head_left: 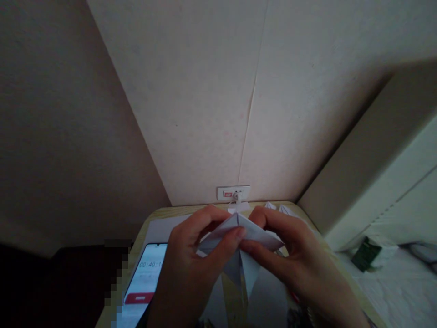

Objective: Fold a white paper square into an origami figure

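Over the table [160, 212], a folded white paper [254, 231] is held up between the left hand [193, 248] and the right hand [295, 250], both pinching it with thumbs in front and fingers behind, likely to steady its centre crease. Beside the left hand, a phone [145, 271] lies face up, seemingly so its timer can be read.

Folded paper [261, 235]: between left grip [189, 257] and right grip [295, 250], touching both, above the counter [232, 298]
Phone [145, 275]: on the counter, left of the folded paper, partly hidden under the left arm
Loose sheets [268, 296]: on the counter, in front of and below the folded paper
Small folded pieces [286, 210]: behind and right of the folded paper, near the counter's far edge
Wall socket [221, 193]: behind the folded paper, with a plug [237, 197] in it
Boxlike item [367, 253]: well right of the folded paper, off the counter
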A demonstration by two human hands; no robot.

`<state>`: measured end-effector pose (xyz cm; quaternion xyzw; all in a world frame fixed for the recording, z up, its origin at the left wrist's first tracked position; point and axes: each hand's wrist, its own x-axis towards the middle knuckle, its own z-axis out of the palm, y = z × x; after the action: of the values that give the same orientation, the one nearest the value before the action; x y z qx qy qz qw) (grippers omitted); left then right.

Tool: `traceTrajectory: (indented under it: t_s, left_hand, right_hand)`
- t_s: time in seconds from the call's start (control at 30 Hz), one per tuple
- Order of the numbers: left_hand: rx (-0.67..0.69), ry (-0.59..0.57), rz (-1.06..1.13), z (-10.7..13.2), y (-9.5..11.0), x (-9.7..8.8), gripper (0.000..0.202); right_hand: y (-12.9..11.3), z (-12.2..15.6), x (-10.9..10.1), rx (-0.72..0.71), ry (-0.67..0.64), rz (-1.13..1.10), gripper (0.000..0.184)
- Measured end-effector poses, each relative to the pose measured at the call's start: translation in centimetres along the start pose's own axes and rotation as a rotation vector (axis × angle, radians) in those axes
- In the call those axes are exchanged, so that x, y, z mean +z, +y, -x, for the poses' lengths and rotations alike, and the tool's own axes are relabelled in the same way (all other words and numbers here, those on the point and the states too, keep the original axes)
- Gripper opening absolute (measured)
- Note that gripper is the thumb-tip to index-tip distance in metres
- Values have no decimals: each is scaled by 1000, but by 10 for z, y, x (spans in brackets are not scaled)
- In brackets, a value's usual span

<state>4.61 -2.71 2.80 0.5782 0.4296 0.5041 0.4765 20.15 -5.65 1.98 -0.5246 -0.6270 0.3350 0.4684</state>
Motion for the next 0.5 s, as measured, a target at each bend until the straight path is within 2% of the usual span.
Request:
traceTrajectory:
  t_s: [0.1,0.2,0.43,0.5]
  left_hand:
    - [11,-38,-61,0,1,-3,14]
    - [-14,-66,-55,0,2,-5,14]
    - [3,-33,92,2,0,1,15]
    - [7,-29,110,2,-1,1,16]
  right_hand:
    - [0,2,-5,-101,-4,35,22]
    - [1,5,-8,-137,35,53,21]
    - [1,14,-5,-139,118,64,29]
    - [0,14,-5,-193,100,78,29]
